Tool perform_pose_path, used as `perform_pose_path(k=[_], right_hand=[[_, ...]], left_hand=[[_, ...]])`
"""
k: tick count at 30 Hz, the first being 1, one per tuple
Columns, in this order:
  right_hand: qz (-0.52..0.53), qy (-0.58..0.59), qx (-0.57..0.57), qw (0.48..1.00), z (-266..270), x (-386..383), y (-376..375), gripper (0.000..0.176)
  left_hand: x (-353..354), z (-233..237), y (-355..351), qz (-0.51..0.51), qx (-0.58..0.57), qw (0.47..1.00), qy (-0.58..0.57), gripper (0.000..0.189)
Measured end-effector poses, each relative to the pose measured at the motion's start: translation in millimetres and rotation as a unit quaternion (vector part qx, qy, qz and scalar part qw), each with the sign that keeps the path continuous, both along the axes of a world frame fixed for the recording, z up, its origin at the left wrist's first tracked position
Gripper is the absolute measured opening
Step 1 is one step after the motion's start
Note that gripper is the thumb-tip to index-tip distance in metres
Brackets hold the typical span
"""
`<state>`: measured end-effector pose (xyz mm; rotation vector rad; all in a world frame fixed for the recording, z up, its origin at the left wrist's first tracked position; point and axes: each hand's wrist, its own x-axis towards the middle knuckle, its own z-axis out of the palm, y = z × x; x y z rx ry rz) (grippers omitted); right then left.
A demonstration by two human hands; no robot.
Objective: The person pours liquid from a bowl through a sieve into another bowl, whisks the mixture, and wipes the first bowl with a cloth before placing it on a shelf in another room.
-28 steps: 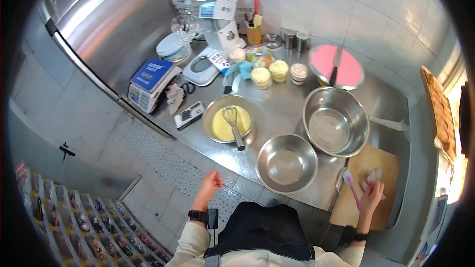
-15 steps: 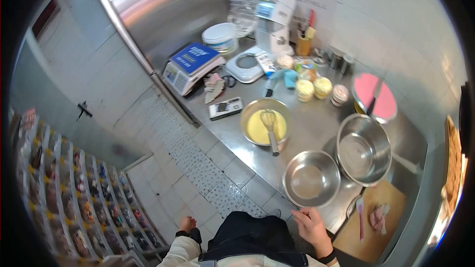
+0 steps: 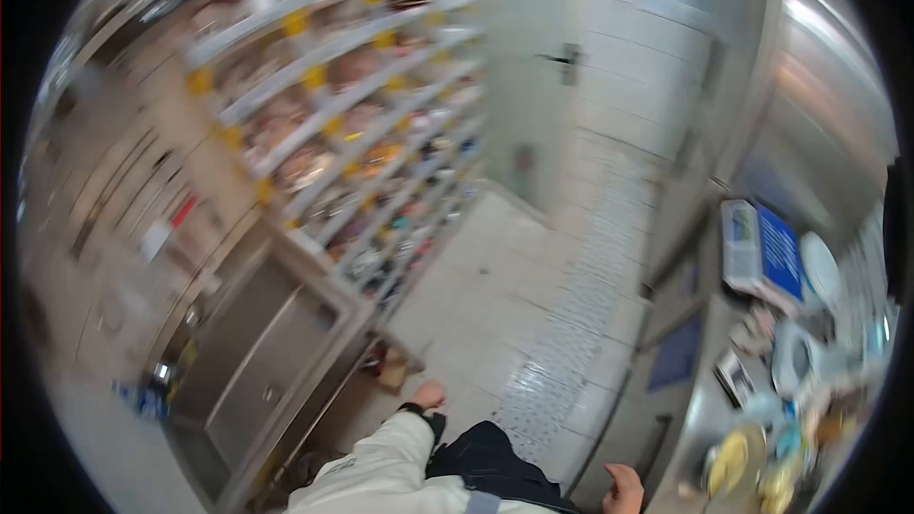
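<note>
My left hand (image 3: 430, 394) hangs in front of me, above the floor near the sink's corner. Its fingers are smeared and partly turned away, so I cannot make out their shape. Low in the view, my right hand (image 3: 624, 489) is beside the steel counter, with thumb and fingers loosely apart and nothing seen in them. On that counter, nearest the right hand, a metal bowl with yellow batter (image 3: 731, 462) stands at the lower right. Neither hand touches anything that I can see.
A steel sink (image 3: 328, 309) stands on the left, below a rack of filled bins (image 3: 352, 114). Ahead are a tiled floor (image 3: 476, 271) and a door (image 3: 526, 86). The right counter bears a blue-topped scale (image 3: 776, 252), a white-lidded tub (image 3: 819, 266) and a dark-and-white device (image 3: 734, 378).
My view has swung left, away from the counter toward the rack, sink and door. The bowls have shifted to the lower right edge or out of sight.
</note>
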<state>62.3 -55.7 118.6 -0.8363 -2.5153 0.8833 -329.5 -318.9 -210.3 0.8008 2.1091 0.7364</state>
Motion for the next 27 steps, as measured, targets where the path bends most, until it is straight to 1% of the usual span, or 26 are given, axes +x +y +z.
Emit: perform_pose_path(k=[1, 2, 3, 4, 5, 7, 8, 10, 11, 12, 13, 14, 15, 16, 17, 19, 20, 23, 25, 26, 27], right_hand=[[0.04, -0.018, 0.026, 0.999, -7.9, -16.7, 10.2, 0.044], [0.073, -0.016, 0.031, 0.997, -11.3, -34.6, 18.7, 0.046], [0.13, -0.009, 0.035, 0.991, -19.1, -50.7, 28.8, 0.046], [0.149, -0.058, 0.044, 0.986, -28.7, -69.5, 39.1, 0.045], [0.165, -0.107, 0.056, 0.979, -33.7, -93.4, 47.9, 0.044], [0.256, -0.111, 0.042, 0.959, -25.2, -141.6, 57.5, 0.039], [0.298, -0.129, 0.094, 0.941, -25.3, -163.2, 61.8, 0.036], [0.371, -0.097, 0.089, 0.919, -27.2, -208.5, 62.0, 0.036], [0.405, -0.076, 0.08, 0.908, -30.8, -226.3, 63.3, 0.035], [0.425, -0.101, 0.094, 0.895, -36.7, -245.1, 62.8, 0.035], [0.446, -0.096, 0.093, 0.885, -40.5, -260.7, 59.5, 0.035], [0.493, -0.072, 0.123, 0.858, -32.3, -280.9, 50.8, 0.034], [0.533, -0.049, 0.151, 0.831, -25.4, -296.1, 45.0, 0.034], [0.538, -0.057, 0.161, 0.825, -23.5, -309.4, 37.3, 0.032], [0.541, -0.043, 0.16, 0.824, -22.9, -322.4, 30.1, 0.032], [0.556, 0.012, 0.137, 0.82, -21.7, -336.8, 16.3, 0.03], [0.56, 0.011, 0.137, 0.817, -18.9, -340.0, 7.4, 0.03], [0.564, 0.039, 0.115, 0.817, -17.5, -344.3, -22.1, 0.03], [0.577, -0.026, 0.107, 0.809, -32.4, -345.0, -43.0, 0.029], [0.564, -0.069, 0.111, 0.815, -20.5, -340.4, -60.8, 0.028], [0.557, -0.069, 0.111, 0.82, -25.5, -341.7, -70.1, 0.028]], left_hand=[[5.0, 57.0, 12.8, 0.199, -0.063, 0.959, -0.19, 0.018], [5.2, 74.3, 8.7, 0.241, -0.028, 0.945, -0.219, 0.015], [4.4, 84.6, 0.9, 0.284, 0.014, 0.927, -0.245, 0.013], [1.8, 100.3, -9.7, 0.306, 0.068, 0.913, -0.262, 0.011], [1.4, 118.9, -23.8, 0.325, 0.119, 0.898, -0.272, 0.013], [8.2, 173.5, -47.5, 0.391, 0.203, 0.852, -0.282, 0.021], [11.5, 194.7, -65.2, 0.427, 0.211, 0.837, -0.27, 0.021], [14.1, 235.0, -101.9, 0.38, 0.251, 0.855, -0.246, 0.026], [21.3, 252.7, -123.7, 0.389, 0.26, 0.859, -0.209, 0.026], [34.3, 280.7, -144.5, 0.399, 0.283, 0.858, -0.155, 0.023], [52.2, 301.8, -165.1, 0.419, 0.293, 0.854, -0.096, 0.024], [72.4, 336.7, -180.9, 0.475, 0.229, 0.849, -0.016, 0.025], [86.2, 344.6, -210.7, 0.505, 0.278, 0.816, 0.04, 0.028], [102.3, 383.1, -226.1, 0.561, 0.215, 0.792, 0.11, 0.03], [114.7, 419.3, -245.3, 0.596, 0.18, 0.769, 0.142, 0.034], [131.5, 459.1, -295.3, 0.632, 0.129, 0.741, 0.19, 0.045], [134.3, 476.9, -316.8, 0.647, 0.115, 0.729, 0.193, 0.046], [126.2, 510.3, -383.4, 0.679, 0.091, 0.699, 0.202, 0.049], [99.6, 528.9, -430.9, 0.716, 0.058, 0.662, 0.214, 0.05], [83.2, 541.0, -451.2, 0.702, 0.049, 0.669, 0.239, 0.048], [64.2, 551.8, -472.6, 0.686, 0.038, 0.677, 0.262, 0.046]])
